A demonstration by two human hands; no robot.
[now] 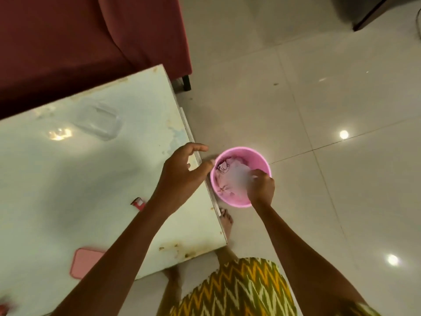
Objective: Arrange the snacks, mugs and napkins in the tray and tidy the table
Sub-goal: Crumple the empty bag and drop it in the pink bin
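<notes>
Right hand grips crumpled wrappers inside the pink bin; beside it, left hand hovers loosely curled, released, above the counter edge

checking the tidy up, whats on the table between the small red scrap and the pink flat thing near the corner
Nothing but the left forearm crossing above it; in the head view the table between the red scrap and the pink flat item is bare.
</notes>
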